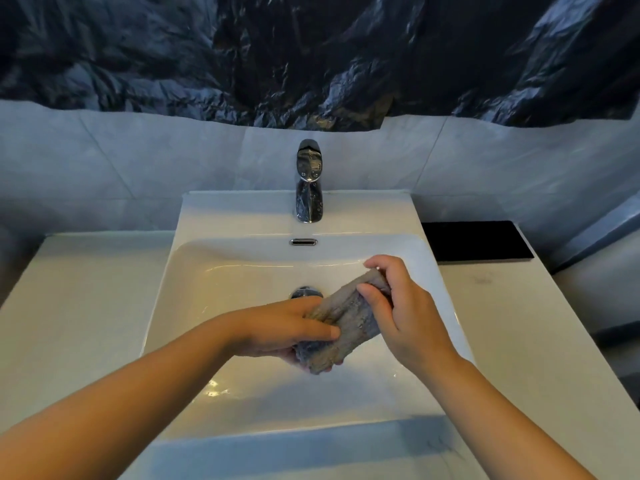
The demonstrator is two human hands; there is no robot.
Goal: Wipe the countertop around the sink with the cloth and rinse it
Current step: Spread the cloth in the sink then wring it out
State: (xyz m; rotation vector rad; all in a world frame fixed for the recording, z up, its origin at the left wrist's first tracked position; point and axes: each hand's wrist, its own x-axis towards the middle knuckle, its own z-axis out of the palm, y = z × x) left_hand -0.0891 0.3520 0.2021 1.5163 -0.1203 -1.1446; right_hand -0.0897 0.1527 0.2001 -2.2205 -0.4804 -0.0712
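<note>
A grey-brown cloth [346,322], rolled into a thick twist, hangs over the white sink basin [221,289]. My left hand [287,327] grips its lower near end, thumb across the top. My right hand [398,306] clasps its upper far end, fingers wrapped round it. Both hands are above the basin, just in front of the metal drain [304,292], which the left hand partly hides. The chrome tap [309,181] stands at the back of the sink; no water runs from it. The pale countertop [79,306] lies left and right of the sink.
A black rectangular mat [478,241] lies on the counter at the back right. An overflow slot [303,242] sits in the basin's back wall. Grey wall tiles [138,161] rise behind, with crumpled dark plastic sheeting [311,53] above them.
</note>
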